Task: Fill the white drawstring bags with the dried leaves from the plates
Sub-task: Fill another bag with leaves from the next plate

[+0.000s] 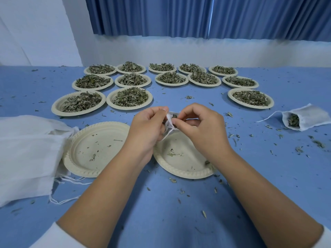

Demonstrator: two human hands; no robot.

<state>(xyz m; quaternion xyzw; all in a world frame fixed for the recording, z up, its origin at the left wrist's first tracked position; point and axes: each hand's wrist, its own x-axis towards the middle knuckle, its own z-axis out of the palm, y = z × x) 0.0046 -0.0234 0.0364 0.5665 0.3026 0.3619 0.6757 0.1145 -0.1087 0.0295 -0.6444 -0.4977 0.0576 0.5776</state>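
Observation:
A small white drawstring bag [169, 124] hangs between both hands over the near right plate [180, 165], which holds only a few leaf scraps. My left hand [149, 127] grips the bag's mouth at its left edge. My right hand [198, 125] pinches the mouth's right edge, with dark leaves showing in the opening. Most of the bag is hidden behind my fingers. A second nearly bare plate [93, 149] lies to the left. Several plates heaped with dried leaves [129, 97] stand in rows farther back.
A pile of unfilled white bags [26, 153] with loose strings lies at the left edge. One filled bag [304, 119] lies on its side at the right. Leaf crumbs are scattered over the blue tabletop [161, 212]. Blue curtains hang behind.

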